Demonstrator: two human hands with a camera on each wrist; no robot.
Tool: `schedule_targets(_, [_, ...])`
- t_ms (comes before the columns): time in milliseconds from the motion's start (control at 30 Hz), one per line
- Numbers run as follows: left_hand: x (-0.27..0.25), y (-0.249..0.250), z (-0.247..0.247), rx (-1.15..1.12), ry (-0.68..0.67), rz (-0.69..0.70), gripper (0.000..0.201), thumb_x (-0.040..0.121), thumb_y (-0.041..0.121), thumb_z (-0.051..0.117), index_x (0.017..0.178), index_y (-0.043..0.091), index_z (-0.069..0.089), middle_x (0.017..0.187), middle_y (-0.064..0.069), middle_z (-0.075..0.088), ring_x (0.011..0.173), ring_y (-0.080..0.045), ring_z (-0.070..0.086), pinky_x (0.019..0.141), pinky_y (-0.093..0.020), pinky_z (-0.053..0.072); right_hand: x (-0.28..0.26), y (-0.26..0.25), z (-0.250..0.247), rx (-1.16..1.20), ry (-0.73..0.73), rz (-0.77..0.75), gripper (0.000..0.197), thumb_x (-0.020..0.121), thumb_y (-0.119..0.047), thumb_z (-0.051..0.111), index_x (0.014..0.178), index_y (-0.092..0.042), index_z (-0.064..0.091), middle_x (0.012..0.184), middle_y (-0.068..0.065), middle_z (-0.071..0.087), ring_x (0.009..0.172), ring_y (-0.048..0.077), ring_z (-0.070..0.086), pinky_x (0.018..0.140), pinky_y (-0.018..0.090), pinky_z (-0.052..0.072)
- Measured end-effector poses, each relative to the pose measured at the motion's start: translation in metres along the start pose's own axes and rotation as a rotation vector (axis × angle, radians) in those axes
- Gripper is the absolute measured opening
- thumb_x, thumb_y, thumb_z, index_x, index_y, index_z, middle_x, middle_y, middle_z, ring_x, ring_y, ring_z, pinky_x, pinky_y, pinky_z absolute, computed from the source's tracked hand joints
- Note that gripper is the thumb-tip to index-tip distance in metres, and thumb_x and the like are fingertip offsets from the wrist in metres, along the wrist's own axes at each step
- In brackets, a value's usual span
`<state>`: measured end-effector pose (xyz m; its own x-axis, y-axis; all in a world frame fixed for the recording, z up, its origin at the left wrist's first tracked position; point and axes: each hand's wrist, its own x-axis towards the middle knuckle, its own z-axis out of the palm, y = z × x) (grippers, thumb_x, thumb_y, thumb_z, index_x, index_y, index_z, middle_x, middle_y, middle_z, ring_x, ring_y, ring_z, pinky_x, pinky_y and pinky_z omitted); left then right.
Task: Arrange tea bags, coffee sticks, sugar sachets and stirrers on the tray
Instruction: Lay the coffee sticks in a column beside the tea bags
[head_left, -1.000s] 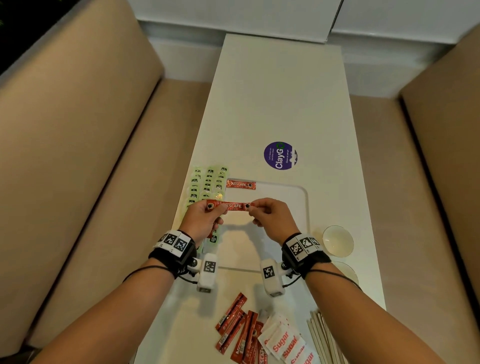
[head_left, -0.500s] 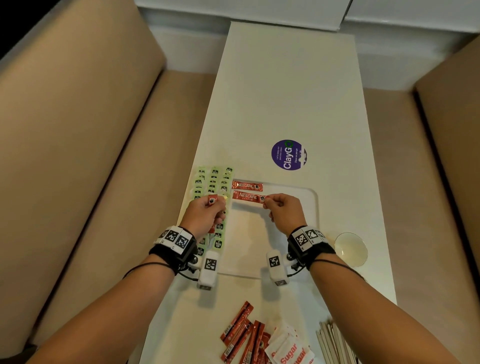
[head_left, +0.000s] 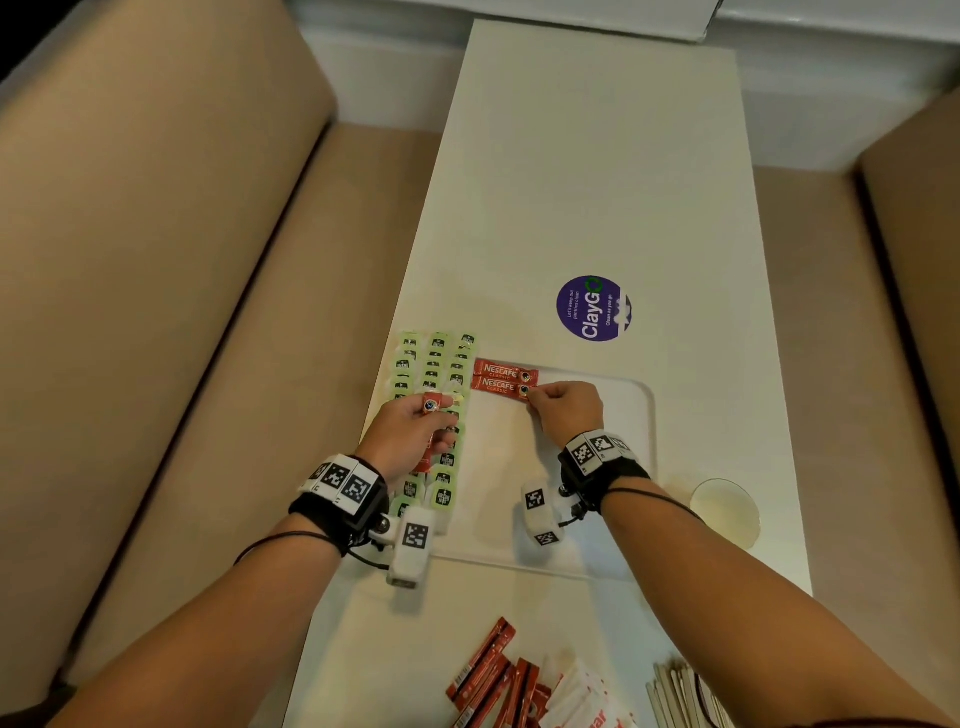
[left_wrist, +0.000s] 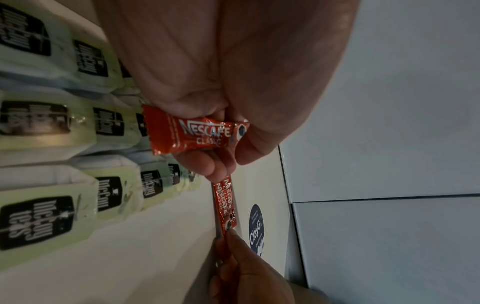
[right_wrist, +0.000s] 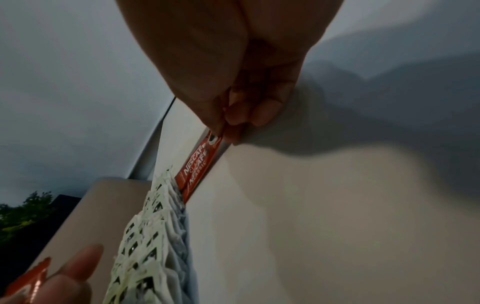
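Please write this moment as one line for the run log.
left hand: holds coffee sticks | right hand: pinches second stick on tray | tea bags: placed

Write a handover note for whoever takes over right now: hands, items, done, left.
Left hand: holds spare coffee sticks above the tea bags.
Right hand: pinches the end of the second stick, set beside the first stick at the tray's far edge.
Done: tea bags in rows along the tray's left side; two sticks laid.
Left: place the held sticks, then the stick pile, sugar sachets and stirrers, all on the table near the person.
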<state>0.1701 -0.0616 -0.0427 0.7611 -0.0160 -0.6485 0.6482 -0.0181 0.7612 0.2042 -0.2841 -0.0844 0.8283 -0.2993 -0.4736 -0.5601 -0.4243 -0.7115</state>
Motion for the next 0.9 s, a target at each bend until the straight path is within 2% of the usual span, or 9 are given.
schedule_targets(233, [-0.006, 0.002, 0.001, -0.001, -0.001, 0.001, 0.017, 0.092, 0.007, 0.066, 0.109, 0.011, 0.068, 0.076, -0.012, 0.068, 0.065, -0.023, 0.056, 0.066, -0.037, 0.042, 0.004, 0.003, 0.003, -0.066, 0.021, -0.015, 0.018, 0.090, -0.025, 0.069, 0.080, -0.015, 0.081, 0.071, -0.004, 0.072, 0.067, 0.010, 0.062, 0.065, 0.021, 0.045])
schedule_targets(333, [-0.007, 0.000, 0.002, 0.008, -0.010, 0.005, 0.022, 0.093, -0.001, 0.058, 0.110, 0.009, 0.068, 0.085, -0.012, 0.070, 0.077, -0.027, 0.061, 0.076, -0.044, 0.044, 0.006, 0.004, 0.002, -0.084, 0.029, -0.023, 0.021, 0.089, -0.027, 0.070, 0.077, -0.014, 0.081, 0.067, -0.003, 0.071, 0.066, 0.014, 0.064, 0.059, 0.021, 0.044])
schedule_targets(400, [-0.007, -0.001, 0.002, 0.038, -0.031, 0.009, 0.031, 0.094, -0.009, 0.048, 0.114, 0.007, 0.065, 0.093, -0.011, 0.071, 0.080, -0.024, 0.064, 0.079, -0.038, 0.050, 0.006, 0.006, 0.000, -0.084, 0.031, -0.026, 0.023, 0.089, -0.029, 0.071, 0.076, -0.013, 0.081, 0.067, -0.002, 0.072, 0.067, 0.016, 0.065, 0.059, 0.022, 0.044])
schedule_targets(467, [-0.011, 0.001, 0.003, 0.069, -0.059, 0.017, 0.033, 0.095, -0.013, 0.046, 0.118, 0.004, 0.063, 0.098, -0.012, 0.070, 0.076, -0.017, 0.067, 0.066, -0.025, 0.055, 0.005, 0.007, -0.002, -0.066, 0.022, -0.026, 0.022, 0.090, -0.031, 0.072, 0.079, -0.014, 0.081, 0.069, -0.003, 0.072, 0.067, 0.012, 0.064, 0.057, 0.020, 0.043])
schedule_targets(533, [-0.013, 0.003, 0.005, 0.077, -0.082, 0.021, 0.033, 0.095, -0.014, 0.048, 0.118, 0.005, 0.061, 0.102, -0.014, 0.070, 0.072, -0.013, 0.068, 0.054, -0.018, 0.052, 0.005, 0.007, -0.003, -0.048, 0.022, -0.023, 0.020, 0.090, -0.032, 0.072, 0.085, -0.015, 0.081, 0.074, -0.004, 0.072, 0.072, 0.010, 0.065, 0.061, 0.019, 0.043])
schedule_targets(633, [-0.013, 0.002, 0.006, 0.075, -0.098, 0.020, 0.035, 0.094, -0.015, 0.049, 0.120, 0.005, 0.061, 0.106, -0.016, 0.071, 0.076, -0.016, 0.070, 0.059, -0.022, 0.057, 0.003, 0.007, -0.004, -0.061, 0.059, -0.044, 0.020, 0.089, -0.033, 0.072, 0.099, -0.016, 0.077, 0.090, -0.003, 0.073, 0.084, 0.013, 0.065, 0.076, 0.023, 0.046])
schedule_targets(700, [-0.013, 0.002, 0.006, 0.082, -0.100, 0.015, 0.037, 0.094, -0.015, 0.048, 0.122, 0.005, 0.061, 0.108, -0.014, 0.073, 0.081, -0.018, 0.070, 0.067, -0.025, 0.058, 0.001, 0.003, -0.004, -0.105, 0.054, -0.136, 0.019, 0.092, -0.032, 0.068, 0.108, -0.023, 0.073, 0.094, -0.003, 0.071, 0.084, 0.014, 0.064, 0.078, 0.028, 0.049])
schedule_targets(800, [-0.016, 0.003, 0.007, 0.098, -0.101, 0.017, 0.035, 0.094, -0.014, 0.047, 0.120, 0.006, 0.061, 0.108, -0.014, 0.073, 0.077, -0.016, 0.070, 0.055, -0.020, 0.054, -0.001, -0.007, -0.002, -0.360, -0.047, -0.417, 0.029, 0.099, -0.031, 0.057, 0.125, -0.036, 0.068, 0.094, -0.002, 0.061, 0.083, 0.017, 0.058, 0.076, 0.034, 0.049])
schedule_targets(900, [-0.017, 0.004, 0.008, 0.086, -0.100, 0.008, 0.035, 0.094, -0.014, 0.048, 0.120, 0.007, 0.061, 0.108, -0.014, 0.073, 0.078, -0.016, 0.070, 0.055, -0.020, 0.053, 0.005, -0.016, 0.002, -0.493, -0.123, -0.506, 0.035, 0.101, -0.031, 0.054, 0.132, -0.046, 0.062, 0.092, -0.001, 0.052, 0.078, 0.019, 0.054, 0.069, 0.033, 0.043])
